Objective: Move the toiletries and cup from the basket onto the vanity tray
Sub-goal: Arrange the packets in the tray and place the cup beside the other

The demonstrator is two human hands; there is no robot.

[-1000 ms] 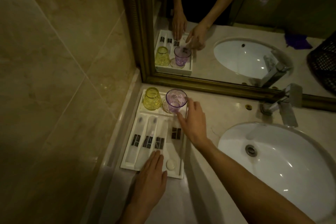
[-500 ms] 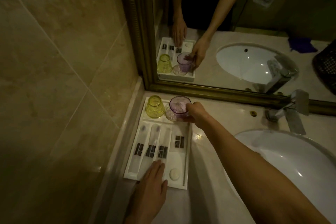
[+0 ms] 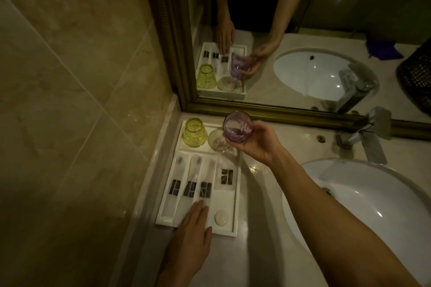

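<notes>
My right hand (image 3: 258,144) grips a purple glass cup (image 3: 236,128), lifted and tilted above a round clear coaster (image 3: 218,141) at the far end of the white vanity tray (image 3: 235,193). A yellow glass cup (image 3: 194,132) stands upside down on the tray's far left corner. Three wrapped toothbrush packets (image 3: 190,184) lie side by side in the tray's slots, with a small wrapped packet (image 3: 226,176) and a round soap (image 3: 221,217) to their right. My left hand (image 3: 190,235) rests flat with straight fingers on the tray's near edge.
The tray sits in the counter's left corner against a tiled wall (image 3: 70,100) and a gold-framed mirror (image 3: 303,30). A white sink (image 3: 373,205) with a chrome tap (image 3: 366,134) lies to the right. A dark woven basket (image 3: 417,77) appears only in the mirror.
My right hand closed around the purple cup and lifted it off the coaster, tilting it. My left hand stayed flat on the tray's near edge.
</notes>
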